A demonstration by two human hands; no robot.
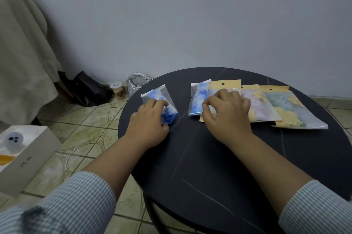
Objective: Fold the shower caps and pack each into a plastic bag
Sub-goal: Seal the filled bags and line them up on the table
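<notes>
A clear plastic bag [161, 94] with a folded blue shower cap [169, 118] partly inside lies at the left of the round black table [200, 157]. My left hand [150, 121] grips this bag and cap near the lower end, where the blue cap sticks out. My right hand [226, 113] rests with curled fingers on a bag with a yellow card header [225, 83], pinching its left edge. A second blue packed bag [198, 100] lies just left of that hand. A pink packed bag [261, 106] and a green-yellow packed bag [293, 111] lie to the right.
The table's left edge is close to my left hand. On the tiled floor stand a white box [24, 153] at the left, a black bag [89, 88], a small cup [118, 90] and a silver handbag [136, 83] by the wall. A cloth-covered object [22, 58] fills the far left.
</notes>
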